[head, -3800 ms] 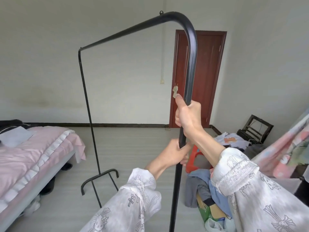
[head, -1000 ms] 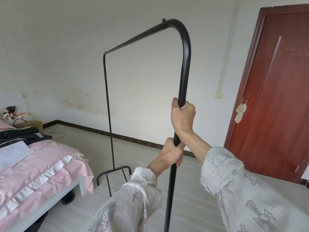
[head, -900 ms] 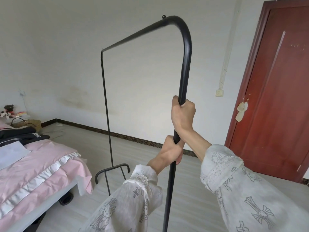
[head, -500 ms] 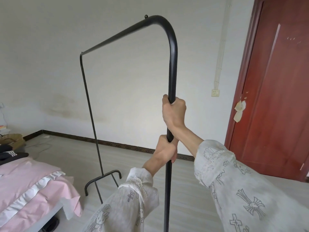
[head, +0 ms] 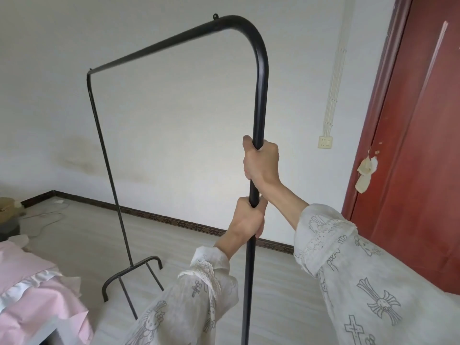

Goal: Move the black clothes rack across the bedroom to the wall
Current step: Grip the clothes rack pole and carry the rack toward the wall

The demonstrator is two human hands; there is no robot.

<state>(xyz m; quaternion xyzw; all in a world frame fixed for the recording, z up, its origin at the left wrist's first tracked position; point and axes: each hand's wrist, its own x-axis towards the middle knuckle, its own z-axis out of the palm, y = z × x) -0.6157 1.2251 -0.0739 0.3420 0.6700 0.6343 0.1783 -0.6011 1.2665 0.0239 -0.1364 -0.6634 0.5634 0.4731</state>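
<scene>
- Judging by its thin tube frame, the black clothes rack [head: 260, 90] should be light and stiff enough to carry as one piece, though its height and long top bar will likely make it swing and feel awkward.
- Painted metal like this looks smooth, so a loose hold could slide; stacking two fists on one upright seems a sound way to keep it from twisting.
- The near upright at about chest height looks like the best place to hold: close to the body, below the curved corner and well above the foot.
- The right hand [head: 261, 163] is clenched round that upright, fingers wrapped fully about the tube and the thumb lying up along it.
- The left hand [head: 246, 220] is clenched on the same upright just beneath the right one, the two nearly touching, with the tube running straight through both fists.
- The rack stands over the pale floor [head: 82, 235], its far upright and curved foot [head: 132, 277] near the corner of the pink bed [head: 37, 295].
- Whether the far foot touches the floor or hangs just above it cannot be told.
- The white wall [head: 174, 120] lies close ahead, with the red door [head: 423, 145] at the right, so little travel appears to remain.
</scene>
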